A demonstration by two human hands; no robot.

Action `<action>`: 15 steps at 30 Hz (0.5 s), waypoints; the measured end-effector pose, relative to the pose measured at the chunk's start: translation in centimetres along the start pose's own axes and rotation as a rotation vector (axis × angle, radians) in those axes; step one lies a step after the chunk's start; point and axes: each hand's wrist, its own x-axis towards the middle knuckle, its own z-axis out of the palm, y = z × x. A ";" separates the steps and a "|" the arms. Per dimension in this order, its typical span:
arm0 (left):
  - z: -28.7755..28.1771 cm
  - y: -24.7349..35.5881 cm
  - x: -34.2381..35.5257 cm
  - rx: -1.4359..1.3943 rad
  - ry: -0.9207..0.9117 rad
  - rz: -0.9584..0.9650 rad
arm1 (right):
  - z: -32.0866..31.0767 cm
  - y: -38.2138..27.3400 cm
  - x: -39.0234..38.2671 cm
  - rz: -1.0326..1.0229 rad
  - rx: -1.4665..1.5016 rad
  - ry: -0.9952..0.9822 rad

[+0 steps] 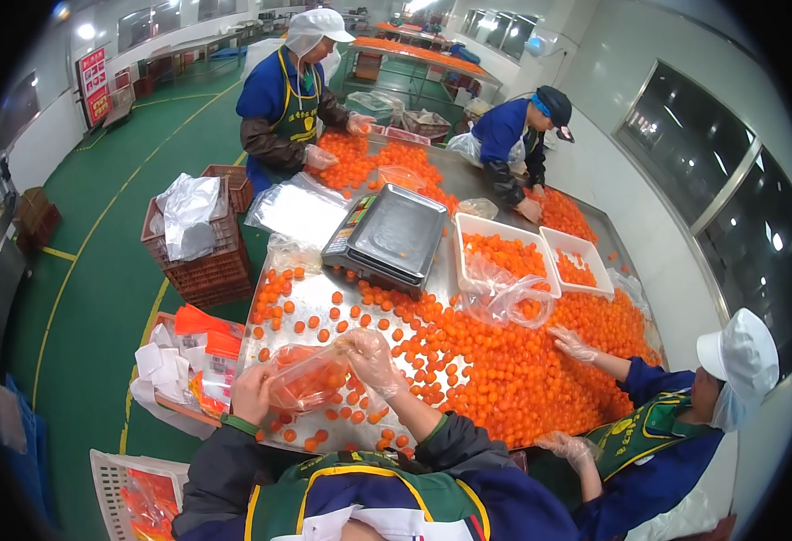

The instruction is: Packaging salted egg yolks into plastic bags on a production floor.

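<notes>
My bare left hand (253,395) grips one edge of a clear plastic bag (307,377) with orange content, low over the steel table (295,288). My right hand (369,359), in a clear glove, is closed on the bag's other upper edge. Beneath and around the bag lie small round orange fruits (504,379), loose at the left and heaped densely to the right. A black-and-silver scale (389,233) stands beyond my hands, beside two white trays of the fruits (502,257).
Three co-workers surround the table: one at back left (279,108), one at back right (508,135), one close at my right (707,397). Stacked crates (197,275), a box of orange packets (211,347) and a white basket (112,487) are at my left. Flat bags (292,207) lie beside the scale.
</notes>
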 end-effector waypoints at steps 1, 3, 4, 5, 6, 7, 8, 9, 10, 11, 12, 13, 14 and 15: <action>-0.4 -0.1 -0.3 0.050 -0.044 -0.022 | 0.0 -0.1 -0.1 0.003 -0.001 0.007; -0.5 0.0 -0.6 0.100 -0.092 -0.040 | -0.2 -0.2 -0.2 0.050 0.011 -0.021; -0.6 0.0 -0.9 0.095 -0.079 -0.044 | -0.2 -0.2 -0.3 0.053 0.014 -0.020; -0.6 0.0 -1.1 0.089 -0.063 -0.046 | -0.2 -0.2 -0.2 0.070 0.002 -0.040; -0.7 -0.6 -1.4 0.091 -0.065 -0.046 | -0.3 -0.3 -0.2 0.087 -0.009 -0.061; -1.0 -1.4 -1.7 0.105 -0.048 -0.047 | -0.3 -0.4 -0.3 0.128 0.029 -0.057; -1.2 -1.7 -1.9 0.118 -0.031 -0.046 | -0.2 -0.3 -0.5 0.129 0.030 -0.055; -1.4 -1.8 -2.3 0.119 -0.033 -0.044 | -0.1 0.0 -0.6 0.196 0.147 -0.050; -1.6 -1.8 -2.7 0.128 -0.047 -0.081 | -0.1 0.3 -0.8 0.262 0.266 -0.045; -1.8 -1.6 -3.1 0.137 -0.061 -0.123 | -0.2 -0.1 -0.8 0.265 0.268 -0.046; -1.8 -1.5 -3.3 0.139 -0.063 -0.125 | -0.3 -0.7 -0.7 0.272 0.245 -0.042; -1.8 -1.3 -3.4 0.121 -0.043 -0.120 | -0.4 -1.1 -0.7 0.279 0.222 -0.037; -1.8 -1.2 -3.5 0.103 -0.024 -0.115 | -0.2 -0.8 -0.8 0.282 0.224 -0.036; -1.8 -1.7 -3.8 0.105 -0.027 -0.115 | 0.2 -0.2 -0.9 0.287 0.298 0.005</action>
